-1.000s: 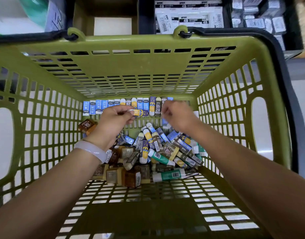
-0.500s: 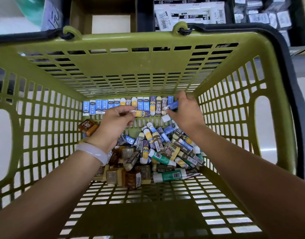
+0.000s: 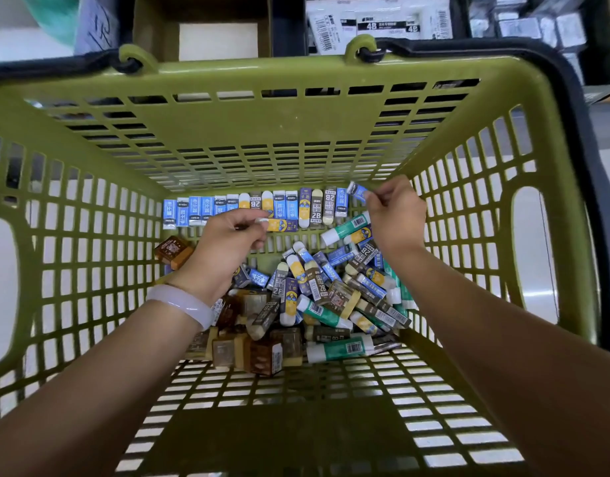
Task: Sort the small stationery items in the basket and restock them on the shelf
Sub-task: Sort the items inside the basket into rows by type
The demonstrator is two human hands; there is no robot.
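Observation:
An olive-green basket (image 3: 296, 139) holds small erasers. A sorted row of erasers (image 3: 255, 208) stands upright against its far wall, blue ones on the left. A loose pile of erasers (image 3: 317, 297) covers the floor, brown ones at its near left. My left hand (image 3: 228, 249), with a pale bracelet on the wrist, pinches a yellow eraser (image 3: 283, 224) lying just below the row. My right hand (image 3: 395, 215) pinches a blue eraser (image 3: 357, 191) at the row's right end.
Beyond the basket, a shelf holds an olive bin (image 3: 200, 25) with a white card, white 4B boxes (image 3: 379, 24) and silver-wrapped packs (image 3: 538, 25). The black basket handle (image 3: 579, 139) lies along the right rim. The basket's near floor has nothing on it.
My right hand moved right and a little up with the blue eraser, to the right end of the row. My left hand stayed holding the yellow eraser.

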